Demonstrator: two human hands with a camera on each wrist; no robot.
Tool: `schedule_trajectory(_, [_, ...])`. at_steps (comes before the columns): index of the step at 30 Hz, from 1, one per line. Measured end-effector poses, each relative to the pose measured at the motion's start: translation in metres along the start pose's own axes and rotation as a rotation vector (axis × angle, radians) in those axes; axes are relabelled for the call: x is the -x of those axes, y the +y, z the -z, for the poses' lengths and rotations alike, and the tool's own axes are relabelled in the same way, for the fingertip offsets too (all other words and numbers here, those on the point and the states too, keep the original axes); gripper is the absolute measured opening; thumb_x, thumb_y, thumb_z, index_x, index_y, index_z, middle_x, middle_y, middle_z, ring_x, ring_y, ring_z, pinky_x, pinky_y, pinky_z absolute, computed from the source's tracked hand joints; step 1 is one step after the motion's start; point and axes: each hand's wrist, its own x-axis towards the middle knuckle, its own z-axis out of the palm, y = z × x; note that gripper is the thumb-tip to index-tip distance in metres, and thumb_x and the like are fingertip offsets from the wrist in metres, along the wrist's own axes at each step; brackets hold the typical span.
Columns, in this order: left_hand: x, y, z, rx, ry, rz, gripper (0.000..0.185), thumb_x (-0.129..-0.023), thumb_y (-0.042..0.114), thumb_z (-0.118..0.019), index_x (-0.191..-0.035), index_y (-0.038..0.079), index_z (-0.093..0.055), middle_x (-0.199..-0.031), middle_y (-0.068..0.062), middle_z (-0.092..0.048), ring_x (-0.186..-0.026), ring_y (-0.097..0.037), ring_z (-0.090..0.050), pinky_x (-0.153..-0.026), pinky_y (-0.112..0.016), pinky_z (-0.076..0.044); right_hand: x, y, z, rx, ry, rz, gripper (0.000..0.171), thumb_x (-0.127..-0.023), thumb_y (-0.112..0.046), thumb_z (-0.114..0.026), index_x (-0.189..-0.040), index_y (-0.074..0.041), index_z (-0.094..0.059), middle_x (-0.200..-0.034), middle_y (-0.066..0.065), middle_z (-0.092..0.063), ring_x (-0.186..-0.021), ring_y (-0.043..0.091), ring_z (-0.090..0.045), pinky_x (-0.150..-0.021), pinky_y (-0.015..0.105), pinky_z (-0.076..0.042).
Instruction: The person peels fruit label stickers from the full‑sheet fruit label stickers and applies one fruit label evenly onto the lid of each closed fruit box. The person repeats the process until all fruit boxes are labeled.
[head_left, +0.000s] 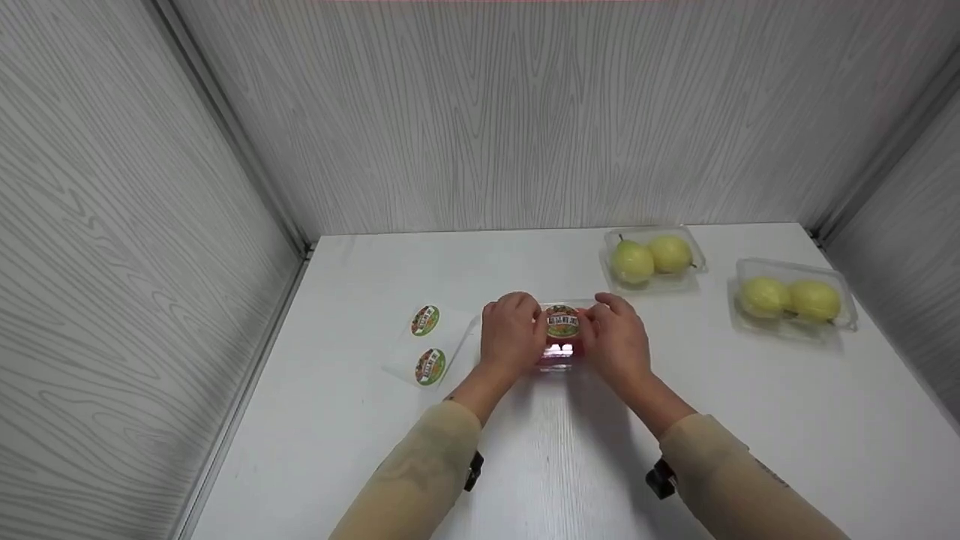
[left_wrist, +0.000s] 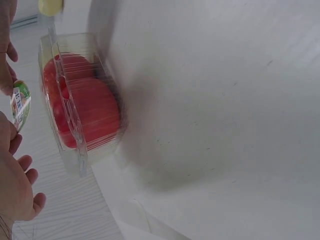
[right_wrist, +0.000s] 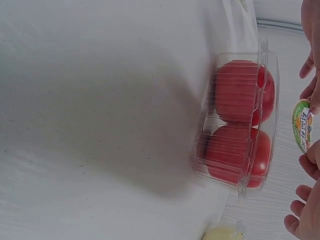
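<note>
A white table (head_left: pixel 337 420) is enclosed on three sides by grey wood-grain panels (head_left: pixel 112 225). At its centre a clear clamshell box (head_left: pixel 559 358) of red tomatoes (right_wrist: pixel 240 120) is flanked by both hands. An oval green-rimmed sticker (head_left: pixel 562 321), its writing unreadable, is pinched above the lid between the curled fingertips of the left hand (head_left: pixel 512 335) and the right hand (head_left: pixel 619 341). Two matching stickers (head_left: pixel 427 345) lie on a backing sheet to the left. Two clear trays of yellow pears (head_left: pixel 651 259) (head_left: pixel 791 301) stand at the far right.
</note>
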Motion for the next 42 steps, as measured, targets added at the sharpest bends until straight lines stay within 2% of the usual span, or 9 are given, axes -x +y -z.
schedule_trajectory(7, [-0.0004, 0.0014, -0.0012, -0.016, -0.040, 0.022, 0.017, -0.105, 0.028, -0.065, -0.097, 0.013, -0.069, -0.115, -0.002, -0.072, -0.119, -0.020, -0.066, -0.106, -0.045, -0.049, -0.0007, 0.0023, -0.0013, 0.018, -0.009, 0.001, 0.021, -0.101, -0.018, -0.071, -0.095, 0.002, -0.075, -0.135, 0.023, -0.066, -0.125, 0.043, -0.063, -0.106, 0.057, -0.049])
schedule_trajectory(19, [-0.0006, -0.0011, -0.0015, -0.045, -0.035, -0.010, 0.018, -0.103, 0.026, -0.066, -0.093, 0.012, -0.069, -0.116, -0.004, -0.073, -0.119, -0.023, -0.067, -0.104, -0.047, -0.049, -0.0030, 0.0031, -0.0057, 0.039, 0.014, 0.033, 0.021, -0.100, -0.016, -0.072, -0.092, 0.003, -0.075, -0.129, 0.023, -0.068, -0.120, 0.042, -0.065, -0.103, 0.055, -0.052])
schedule_trajectory(30, [-0.0026, -0.0021, -0.0041, -0.052, -0.067, 0.023, 0.019, -0.105, 0.029, -0.065, -0.096, 0.012, -0.068, -0.118, -0.004, -0.072, -0.121, -0.022, -0.065, -0.106, -0.047, -0.048, -0.0051, 0.0013, -0.0056, 0.039, -0.039, -0.015, 0.023, -0.102, -0.019, -0.071, -0.095, 0.003, -0.075, -0.133, 0.022, -0.067, -0.124, 0.041, -0.064, -0.108, 0.053, -0.049])
schedule_trajectory(42, [-0.0033, -0.0041, -0.0075, -0.060, -0.077, 0.036, 0.018, -0.104, 0.028, -0.065, -0.098, 0.012, -0.069, -0.120, -0.004, -0.072, -0.121, -0.022, -0.065, -0.105, -0.047, -0.048, -0.0074, 0.0017, -0.0094, 0.049, -0.041, -0.015, 0.023, -0.101, -0.018, -0.071, -0.092, 0.002, -0.074, -0.134, 0.022, -0.067, -0.125, 0.041, -0.063, -0.108, 0.054, -0.048])
